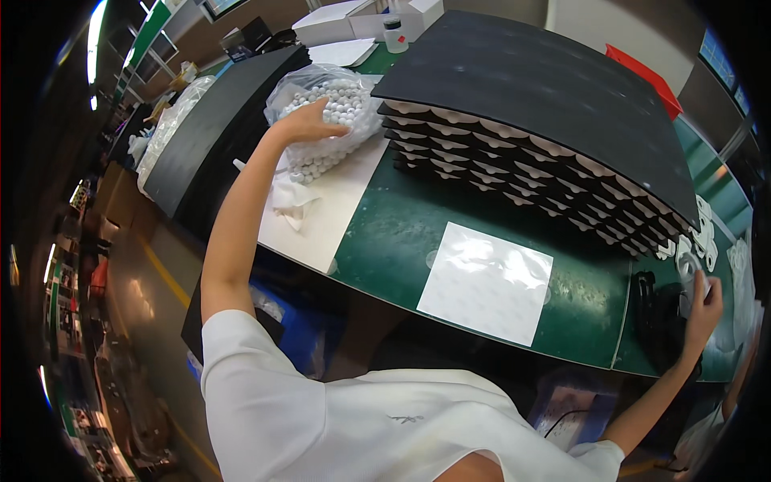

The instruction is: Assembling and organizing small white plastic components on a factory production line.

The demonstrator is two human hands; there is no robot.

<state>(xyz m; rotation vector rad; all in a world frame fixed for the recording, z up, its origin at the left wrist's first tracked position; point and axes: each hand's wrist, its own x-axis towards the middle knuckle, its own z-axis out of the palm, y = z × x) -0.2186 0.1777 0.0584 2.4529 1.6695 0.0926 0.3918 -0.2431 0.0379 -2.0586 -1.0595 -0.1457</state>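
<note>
At the far left of the bench, my left hand (309, 123) reaches over an open clear plastic bag (281, 98) filled with small white balls (341, 98). Its thumb and forefinger are spread, and no ball shows between them. My right hand (705, 312) is out at the right edge, its fingers pinched together by a pale, partly clear piece (687, 283). What exactly they grip is too small to make out. Just left of that hand sits a black device (654, 309), perhaps a tape dispenser. Beyond it lie flat white pieces with holes (704, 233).
A tall stack of black sheets layered with white scalloped pieces (530, 72) fills the back right. In front lies a glossy white square sheet (486, 281) on the green bench (385, 249). More black sheets (217, 128), a small jar (395, 36) and a red bin (642, 79) stand around.
</note>
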